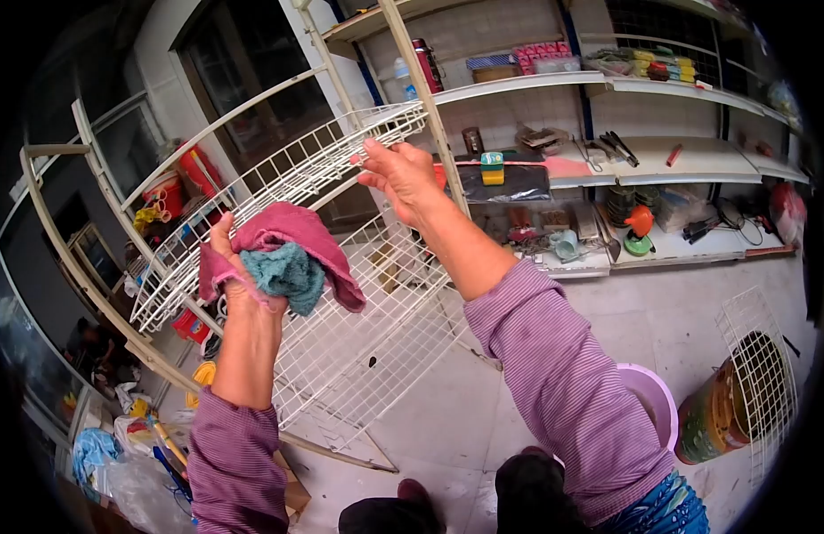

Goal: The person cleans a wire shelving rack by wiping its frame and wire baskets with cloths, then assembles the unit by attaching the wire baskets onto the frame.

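Pink cloth (278,227) before wire rack (327,165), shelves (710,165) beyond, basin (666,405) at right

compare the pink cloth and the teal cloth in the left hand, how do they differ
The pink cloth shows more area than the teal cloth. The pink cloth hangs in a loose flap, while the teal cloth is bunched up. Both are in the left hand.

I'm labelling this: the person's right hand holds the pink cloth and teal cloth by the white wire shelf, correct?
Wrong hand: the head view shows the left hand holding the pink cloth and teal cloth by the white wire shelf.
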Action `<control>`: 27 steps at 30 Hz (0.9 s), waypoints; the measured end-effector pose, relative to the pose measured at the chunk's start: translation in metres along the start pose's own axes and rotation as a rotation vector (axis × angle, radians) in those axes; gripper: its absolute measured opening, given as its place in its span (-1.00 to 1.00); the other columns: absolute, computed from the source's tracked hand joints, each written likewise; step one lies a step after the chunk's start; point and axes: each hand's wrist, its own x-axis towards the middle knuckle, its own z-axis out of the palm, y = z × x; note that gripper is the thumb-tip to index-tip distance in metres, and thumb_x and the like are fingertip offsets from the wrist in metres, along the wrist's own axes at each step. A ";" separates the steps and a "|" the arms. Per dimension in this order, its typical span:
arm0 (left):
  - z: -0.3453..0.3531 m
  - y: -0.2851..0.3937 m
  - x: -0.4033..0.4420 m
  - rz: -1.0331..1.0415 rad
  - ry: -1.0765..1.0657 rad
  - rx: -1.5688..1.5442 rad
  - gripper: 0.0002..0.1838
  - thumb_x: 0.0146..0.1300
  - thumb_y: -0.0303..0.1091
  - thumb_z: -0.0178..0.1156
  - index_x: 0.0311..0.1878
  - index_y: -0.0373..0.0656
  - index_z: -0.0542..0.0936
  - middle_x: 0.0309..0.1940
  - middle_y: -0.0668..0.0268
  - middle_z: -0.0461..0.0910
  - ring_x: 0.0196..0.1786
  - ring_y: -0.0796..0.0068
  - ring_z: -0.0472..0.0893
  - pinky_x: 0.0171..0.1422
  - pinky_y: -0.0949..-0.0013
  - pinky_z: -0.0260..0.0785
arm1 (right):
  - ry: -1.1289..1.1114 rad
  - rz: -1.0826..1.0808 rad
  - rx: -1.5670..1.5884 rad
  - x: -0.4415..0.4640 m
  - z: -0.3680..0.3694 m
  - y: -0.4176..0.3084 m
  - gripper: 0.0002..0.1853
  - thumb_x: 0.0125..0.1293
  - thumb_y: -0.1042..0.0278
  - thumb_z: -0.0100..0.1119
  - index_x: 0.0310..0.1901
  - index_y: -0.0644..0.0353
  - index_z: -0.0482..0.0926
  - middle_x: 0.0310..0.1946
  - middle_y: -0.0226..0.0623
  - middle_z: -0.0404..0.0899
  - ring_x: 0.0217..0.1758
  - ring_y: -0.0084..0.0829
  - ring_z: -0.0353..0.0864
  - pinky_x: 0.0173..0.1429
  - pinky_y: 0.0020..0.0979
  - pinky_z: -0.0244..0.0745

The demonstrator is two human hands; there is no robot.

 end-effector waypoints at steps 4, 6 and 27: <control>-0.004 0.004 0.005 0.096 0.051 0.121 -0.41 0.06 0.19 0.11 -0.29 -0.28 0.56 -0.38 0.15 0.61 -0.30 0.19 0.59 -0.05 0.20 0.46 | -0.163 -0.113 0.073 -0.003 -0.009 0.014 -0.57 0.14 0.48 0.20 0.02 0.35 0.28 0.03 -0.05 0.37 -0.10 -0.40 0.50 -0.19 -0.47 0.57; -0.001 0.003 -0.001 0.062 0.059 0.172 -0.39 0.07 0.20 0.10 -0.26 -0.30 0.56 -0.37 0.14 0.62 -0.30 0.20 0.60 -0.04 0.20 0.46 | -0.166 -0.108 0.093 -0.009 -0.010 0.016 -0.29 0.12 0.52 0.18 0.27 0.37 0.04 0.23 0.09 0.15 -0.01 -0.38 0.47 -0.12 -0.50 0.54; -0.025 0.006 0.010 0.019 -0.074 0.257 -0.35 0.07 0.20 0.05 -0.26 -0.35 0.58 -0.30 0.10 0.62 -0.22 0.16 0.60 0.01 0.19 0.44 | -0.121 -0.077 -0.082 -0.036 -0.037 0.004 -0.13 0.09 0.54 0.14 0.34 0.44 -0.19 0.27 0.24 0.11 -0.05 -0.33 0.54 -0.27 -0.54 0.54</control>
